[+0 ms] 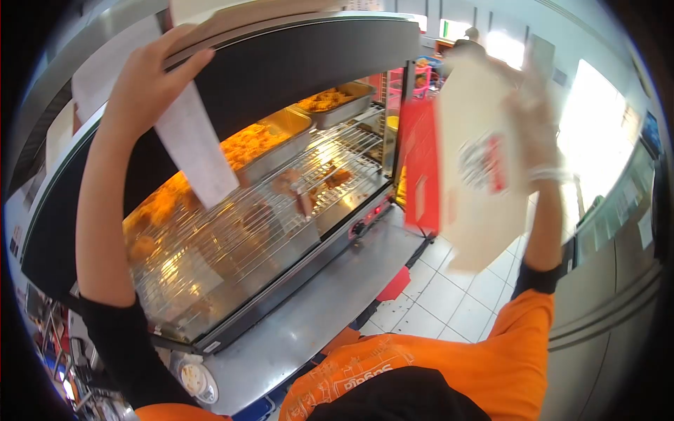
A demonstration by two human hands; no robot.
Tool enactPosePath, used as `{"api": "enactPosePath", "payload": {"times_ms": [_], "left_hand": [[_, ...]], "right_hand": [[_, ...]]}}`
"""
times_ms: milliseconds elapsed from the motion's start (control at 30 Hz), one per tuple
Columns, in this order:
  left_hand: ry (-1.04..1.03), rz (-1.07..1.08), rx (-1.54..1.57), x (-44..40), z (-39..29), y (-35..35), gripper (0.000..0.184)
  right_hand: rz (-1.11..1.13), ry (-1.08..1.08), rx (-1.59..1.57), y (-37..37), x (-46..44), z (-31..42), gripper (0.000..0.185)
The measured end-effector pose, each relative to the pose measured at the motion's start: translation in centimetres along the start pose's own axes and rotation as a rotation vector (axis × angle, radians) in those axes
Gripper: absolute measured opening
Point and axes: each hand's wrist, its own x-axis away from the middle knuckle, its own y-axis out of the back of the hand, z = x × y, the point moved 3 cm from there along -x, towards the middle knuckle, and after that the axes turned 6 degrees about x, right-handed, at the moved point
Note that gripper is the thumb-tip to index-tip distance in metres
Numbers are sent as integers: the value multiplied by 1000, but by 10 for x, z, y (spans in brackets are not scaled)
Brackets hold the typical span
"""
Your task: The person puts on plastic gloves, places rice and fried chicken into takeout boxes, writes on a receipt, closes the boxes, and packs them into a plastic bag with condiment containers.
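My right hand point(530, 116), blurred by motion, holds up a white takeaway carton point(481, 175) with a red and black printed logo and a red side panel point(421, 165). My left hand point(151, 77) is raised at the top of the food warmer point(302, 67). Its thumb and fingers close around the edge of a brownish cardboard piece point(246, 28); part of the grip is hidden. A white paper strip point(200, 147) hangs below this hand, in front of the warmer's dark upper panel.
Inside the warmer, trays of golden fried food point(256, 144) stand behind a wire rack point(232, 231) with a few pieces on it. A steel ledge point(316, 288) runs along the front. A white round tub point(196, 379) sits lower left. White floor tiles point(442, 295) show at right.
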Motion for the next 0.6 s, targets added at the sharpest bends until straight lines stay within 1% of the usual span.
{"api": "enactPosePath", "payload": {"times_ms": [67, 100, 133, 200, 233, 267, 300, 367, 400, 500, 533, 567, 600], "left_hand": [[35, 8, 15, 0, -4, 0, 54], [39, 19, 40, 0, -7, 0, 53], [44, 28, 62, -2, -11, 0, 52], [45, 44, 52, -4, -13, 3, 53], [44, 58, 20, -3, -11, 3, 55], [40, 74, -14, -2, -13, 3, 57], [-32, -2, -109, 0, -25, 7, 57], [-155, -164, -305, 15, -52, 18, 58], [-163, -184, -256, 33, -60, 23, 58], [-115, -181, -155, 106, -96, 40, 59], [-70, -162, -136, 145, -110, 35, 59], [-75, -105, -136, 190, -117, 27, 51], [-80, -48, -135, 234, -126, 20, 44]], "right_hand": [[385, -166, 121, -77, 62, -74, 42], [573, -368, 78, -117, 95, -83, 37], [611, -306, -150, -164, 140, -114, 34], [899, -204, -6, -197, 182, -63, 57], [1009, -799, -706, -227, 208, -54, 51], [804, -1537, -1215, -254, 236, -44, 45], [887, -1534, -1294, -287, 255, -43, 46], [960, -1174, -1157, -298, 248, -4, 48], [1000, -992, -1078, -304, 245, 9, 48], [833, -207, -627, -326, 248, 20, 55], [766, -174, -755, -328, 248, 31, 57], [723, -141, -896, -324, 251, 46, 60], [781, -121, -883, -319, 252, 55, 57]]}}
